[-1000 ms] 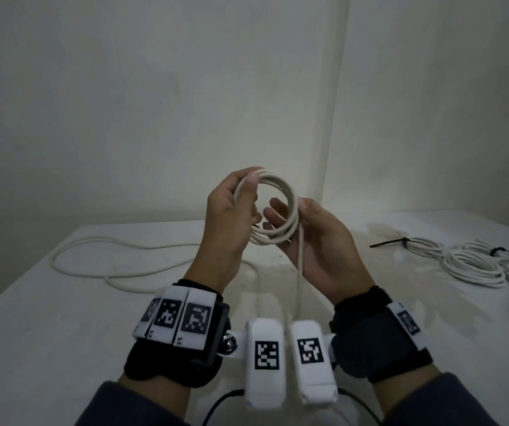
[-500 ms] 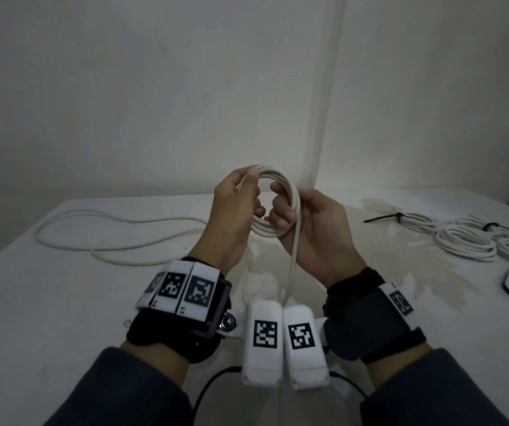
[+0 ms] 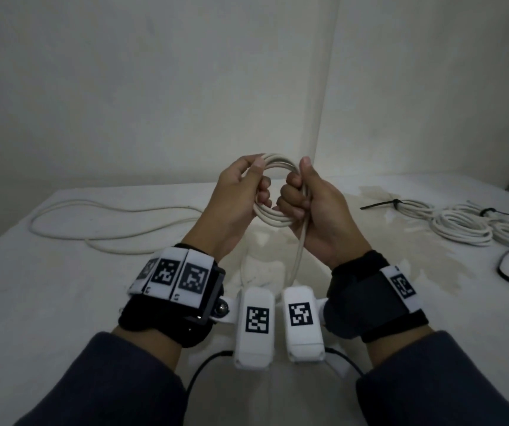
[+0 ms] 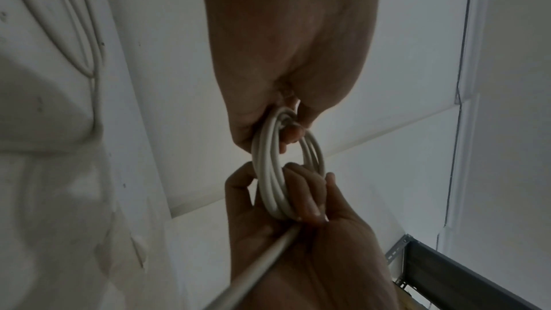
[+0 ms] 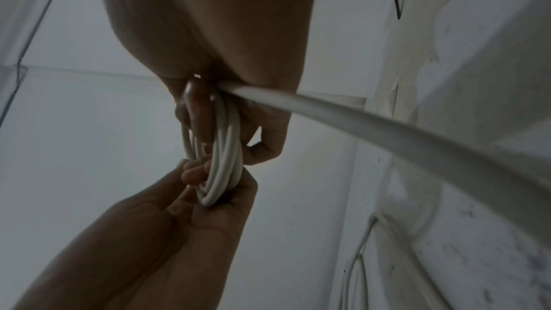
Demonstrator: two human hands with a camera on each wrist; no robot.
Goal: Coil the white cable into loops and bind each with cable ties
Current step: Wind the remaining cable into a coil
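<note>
Both hands grip the white cable; wristband markers seem unreadable.

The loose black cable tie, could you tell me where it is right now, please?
In the head view, the black cable tie lies on the table right of the hands, binding the nearest finished coil.

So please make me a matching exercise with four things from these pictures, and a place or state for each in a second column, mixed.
Things
1. small coil of white round cable
2. loose length of white cable
3. finished white cable bundles with black ties
4. white table top

Places or states
A. lying on the table at the person's left
B. lying on the table at the person's right
C. under everything
D. held up by left hand and right hand

Pairs: 1-D, 2-A, 3-B, 4-C
</note>
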